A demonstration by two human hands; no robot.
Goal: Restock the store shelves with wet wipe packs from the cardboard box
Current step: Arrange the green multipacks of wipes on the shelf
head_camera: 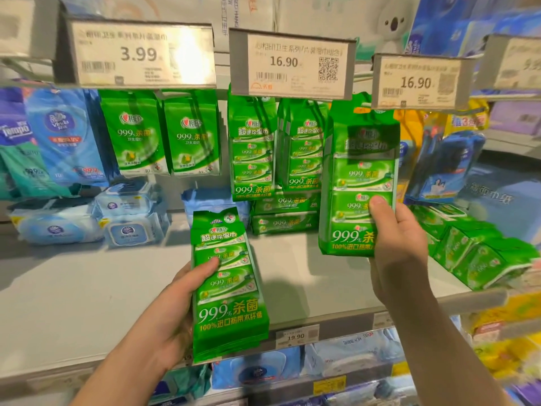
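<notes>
— What does each grip hold?
— The left hand (172, 315) clasps a green pack (228, 285) low over the shelf (87, 288), thumb across its front. The right hand (395, 244) pinches a raised pack (358, 183), near the hanging packs (253, 148).

Shop aisle: price tags (142, 54) across upper frame, hanging green wipe packs (251, 145) at centre, white shelf (87, 288) with edge label (296, 336) below.
</notes>
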